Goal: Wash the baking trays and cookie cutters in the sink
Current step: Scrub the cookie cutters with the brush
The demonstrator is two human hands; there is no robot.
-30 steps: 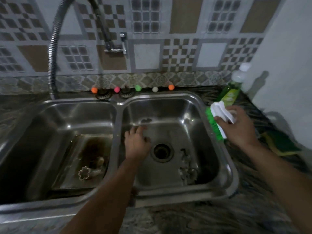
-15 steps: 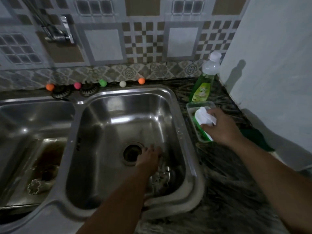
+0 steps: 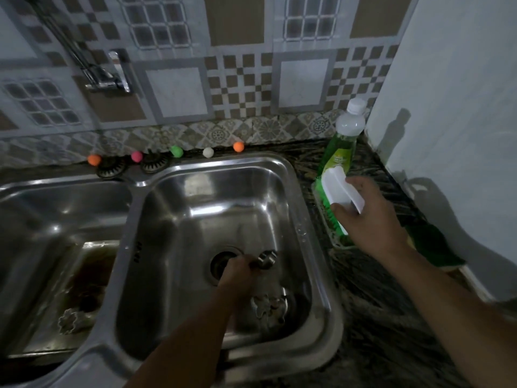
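Observation:
My left hand (image 3: 237,271) is down in the right basin of the steel sink (image 3: 300,233), closed on a small metal cookie cutter (image 3: 264,259) lifted just above the drain (image 3: 221,264). More cutters (image 3: 270,308) lie on the basin floor near the front right corner. In the left basin a dirty baking tray (image 3: 92,275) lies flat with a flower-shaped cutter (image 3: 70,322) on it. My right hand (image 3: 369,217) grips a white-handled green scrub brush (image 3: 337,191) over a shallow dish (image 3: 340,245) on the counter right of the sink.
A green dish-soap bottle (image 3: 344,141) stands at the back right by the white wall. A green sponge (image 3: 436,247) lies on the dark counter beside my right wrist. Small coloured balls (image 3: 176,151) line the ledge behind the sink. The tap (image 3: 112,79) is mounted on the tiled wall.
My left hand has closed on a cutter and raised it off the basin floor. My right hand has stayed at the dish with the brush. The view shifted slightly.

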